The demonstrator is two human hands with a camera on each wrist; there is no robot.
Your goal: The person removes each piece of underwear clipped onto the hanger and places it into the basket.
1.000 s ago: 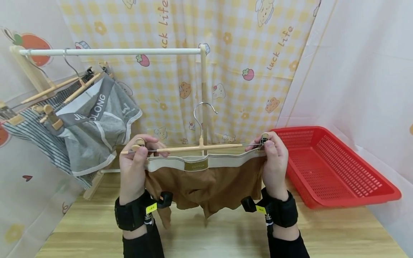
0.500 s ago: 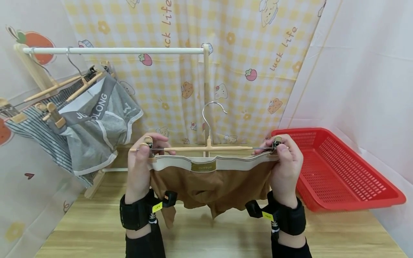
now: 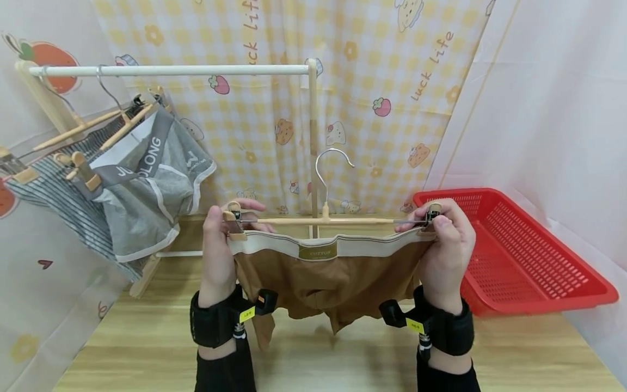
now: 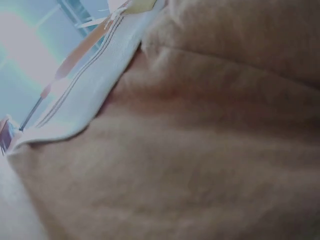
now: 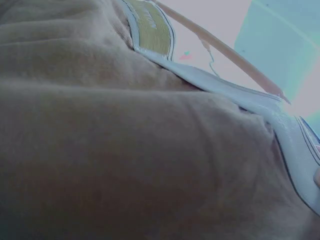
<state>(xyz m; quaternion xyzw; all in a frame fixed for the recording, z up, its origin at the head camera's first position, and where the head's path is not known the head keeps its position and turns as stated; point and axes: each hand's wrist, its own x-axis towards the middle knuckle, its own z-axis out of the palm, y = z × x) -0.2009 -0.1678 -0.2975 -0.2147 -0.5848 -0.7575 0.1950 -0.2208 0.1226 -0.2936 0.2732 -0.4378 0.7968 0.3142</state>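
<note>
Brown boxer briefs (image 3: pixel 318 277) with a white waistband hang from a wooden clip hanger (image 3: pixel 325 221), its metal hook upright. At the left clip, my left hand (image 3: pixel 217 256) holds that end of the hanger, thumb upright on the near side and fingers behind. My right hand (image 3: pixel 448 247) pinches the right clip (image 3: pixel 433 213) and the waistband's end between thumb and fingers. Brown cloth (image 4: pixel 190 150) fills most of the left wrist view. The right wrist view shows the waistband (image 5: pixel 230 92) and a fingertip at its right edge.
A white-barred rack (image 3: pixel 196 70) stands at the back left. Grey boxer briefs (image 3: pixel 142 201) and striped ones (image 3: pixel 63 196) hang there on clip hangers. A red basket (image 3: pixel 539 307) sits at the right on the wooden table (image 3: pixel 157 337).
Both hands and the hanger with the briefs have shifted right in the head view. My left thumb has moved from the clip's front to its left side.
</note>
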